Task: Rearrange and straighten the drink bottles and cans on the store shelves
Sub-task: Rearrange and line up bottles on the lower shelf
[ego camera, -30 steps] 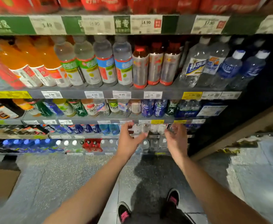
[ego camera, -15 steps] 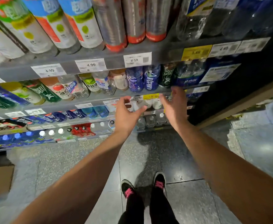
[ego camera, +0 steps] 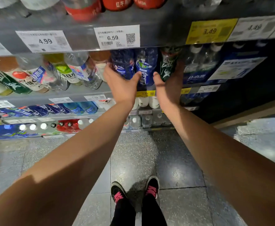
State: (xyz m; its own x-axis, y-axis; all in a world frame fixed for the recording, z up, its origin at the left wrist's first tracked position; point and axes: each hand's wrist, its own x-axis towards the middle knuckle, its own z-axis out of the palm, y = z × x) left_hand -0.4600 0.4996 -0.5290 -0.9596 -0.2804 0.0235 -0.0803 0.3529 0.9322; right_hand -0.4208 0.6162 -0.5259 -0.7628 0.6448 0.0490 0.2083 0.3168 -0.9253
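Bottles are ranged upright along the second shelf [ego camera: 91, 93], below a strip of price tags reading 4.99 [ego camera: 43, 40], 6.59 [ego camera: 117, 37] and 3.49 [ego camera: 211, 31]. Two dark blue bottles are seen at the centre: the left blue bottle [ego camera: 123, 64] and the right blue bottle [ego camera: 145, 67], the latter bearing a blue label with white characters and a green-and-white emblem. A dark green bottle [ego camera: 167, 66] with white lettering stands just beside them on the right. The left hand [ego camera: 121, 84] is placed against the left blue bottle, thumb spread toward the right blue bottle, the other fingers extended around its far side. The right hand [ego camera: 169, 85] is raised at the green bottle, thumb spread apart; whether its fingers are curled around the bottle cannot be told. Clear bottles [ego camera: 84, 72] with coloured labels are leaned at the left.
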